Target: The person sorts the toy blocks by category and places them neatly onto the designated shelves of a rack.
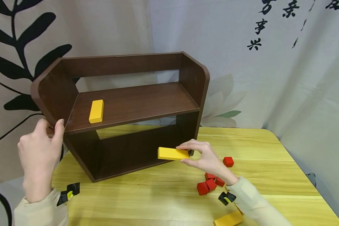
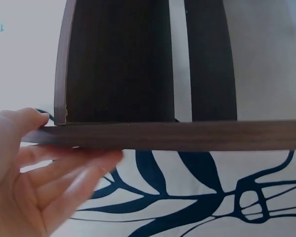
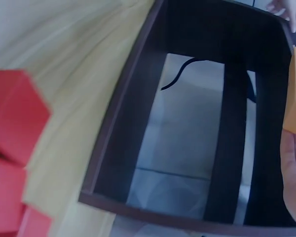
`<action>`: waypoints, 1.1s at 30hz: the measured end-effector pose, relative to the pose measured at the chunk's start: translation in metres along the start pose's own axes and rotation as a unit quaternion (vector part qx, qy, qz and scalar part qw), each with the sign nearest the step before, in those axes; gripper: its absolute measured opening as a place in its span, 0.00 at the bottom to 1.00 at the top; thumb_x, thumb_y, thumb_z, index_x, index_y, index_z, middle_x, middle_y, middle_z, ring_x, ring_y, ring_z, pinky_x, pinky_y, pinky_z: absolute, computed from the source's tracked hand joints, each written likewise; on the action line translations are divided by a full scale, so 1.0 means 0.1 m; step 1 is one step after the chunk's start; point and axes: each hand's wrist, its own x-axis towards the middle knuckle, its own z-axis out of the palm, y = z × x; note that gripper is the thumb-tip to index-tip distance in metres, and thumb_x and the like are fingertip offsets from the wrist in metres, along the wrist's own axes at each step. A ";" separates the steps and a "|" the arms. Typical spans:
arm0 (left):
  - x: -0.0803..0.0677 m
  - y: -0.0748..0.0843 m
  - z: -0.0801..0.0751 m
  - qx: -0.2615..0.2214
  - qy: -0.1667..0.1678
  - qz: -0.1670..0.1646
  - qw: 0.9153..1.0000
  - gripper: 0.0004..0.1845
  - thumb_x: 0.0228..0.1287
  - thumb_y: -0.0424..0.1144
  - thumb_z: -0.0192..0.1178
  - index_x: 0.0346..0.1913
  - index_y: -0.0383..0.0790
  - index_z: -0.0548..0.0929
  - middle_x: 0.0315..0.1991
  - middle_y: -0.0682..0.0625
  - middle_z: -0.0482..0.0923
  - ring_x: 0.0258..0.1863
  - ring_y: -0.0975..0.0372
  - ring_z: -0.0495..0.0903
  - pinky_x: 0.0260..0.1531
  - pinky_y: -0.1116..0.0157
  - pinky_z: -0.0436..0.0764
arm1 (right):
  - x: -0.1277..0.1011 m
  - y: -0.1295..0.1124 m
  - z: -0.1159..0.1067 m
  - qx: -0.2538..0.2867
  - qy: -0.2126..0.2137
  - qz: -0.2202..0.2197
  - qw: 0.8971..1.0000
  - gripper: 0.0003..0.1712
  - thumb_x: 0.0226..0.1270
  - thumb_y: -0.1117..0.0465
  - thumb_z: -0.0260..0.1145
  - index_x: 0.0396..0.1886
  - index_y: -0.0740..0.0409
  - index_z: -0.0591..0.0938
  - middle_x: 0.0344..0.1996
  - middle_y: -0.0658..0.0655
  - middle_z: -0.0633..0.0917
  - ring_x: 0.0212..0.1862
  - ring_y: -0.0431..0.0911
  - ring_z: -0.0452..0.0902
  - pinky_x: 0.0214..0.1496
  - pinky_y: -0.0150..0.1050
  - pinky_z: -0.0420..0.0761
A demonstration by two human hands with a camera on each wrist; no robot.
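While black characters (image 1: 254, 44) run down the pale curtain (image 1: 237, 66), we make out what look like 亲, 事 and 兴; those at the top edge are cut off, so we leave them unread. Below, we see the left hand (image 1: 40, 150) raised at the shelf (image 1: 144, 97), back of the hand towards us, gripping its left side panel with thumb on one face and fingers on the other. The right hand (image 1: 200, 154) reaches in from the right, wrist bent, and pinches a yellow block (image 1: 169, 153) by its right end between thumb and fingers, holding it lengthwise before the lower compartment. We find a second block (image 1: 96, 111) on the upper board, near its left end. Red cubes (image 1: 202, 189) lie on the table (image 1: 130, 201) near the right forearm, and a third block (image 1: 228, 219) shows at the bottom edge.
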 end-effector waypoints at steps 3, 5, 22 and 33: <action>-0.01 -0.04 -0.01 0.012 -0.076 -0.026 0.997 0.27 0.71 0.51 0.45 0.45 0.24 0.73 0.36 0.23 0.77 0.30 0.31 0.74 0.24 0.45 0.71 | 0.07 -0.06 0.01 0.012 0.001 -0.003 1.000 0.23 0.52 0.61 0.74 0.50 0.54 0.83 0.46 0.50 0.85 0.47 0.40 0.79 0.47 0.33 0.79; -0.03 -0.08 -0.01 0.011 -0.122 -0.041 0.992 0.30 0.72 0.54 0.41 0.49 0.24 0.72 0.41 0.22 0.76 0.35 0.31 0.74 0.29 0.43 0.72 | 0.12 -0.09 0.02 0.018 0.002 -0.014 1.000 0.23 0.52 0.62 0.74 0.50 0.55 0.83 0.46 0.51 0.85 0.47 0.41 0.78 0.46 0.33 0.79; -0.21 -0.40 0.18 0.004 -0.283 -0.015 0.959 0.31 0.71 0.56 0.43 0.44 0.24 0.70 0.40 0.25 0.76 0.30 0.40 0.77 0.24 0.54 0.72 | 0.62 -0.46 0.02 0.057 0.127 -0.092 0.986 0.21 0.50 0.66 0.75 0.47 0.60 0.84 0.44 0.57 0.86 0.44 0.43 0.80 0.47 0.33 0.80; -0.32 -0.38 0.26 0.005 -0.246 -0.042 0.968 0.25 0.72 0.53 0.42 0.47 0.30 0.68 0.46 0.24 0.76 0.36 0.29 0.74 0.27 0.46 0.71 | 1.00 -0.68 0.18 0.037 0.211 -0.060 0.975 0.19 0.50 0.65 0.75 0.45 0.60 0.85 0.41 0.56 0.87 0.41 0.43 0.81 0.44 0.34 0.80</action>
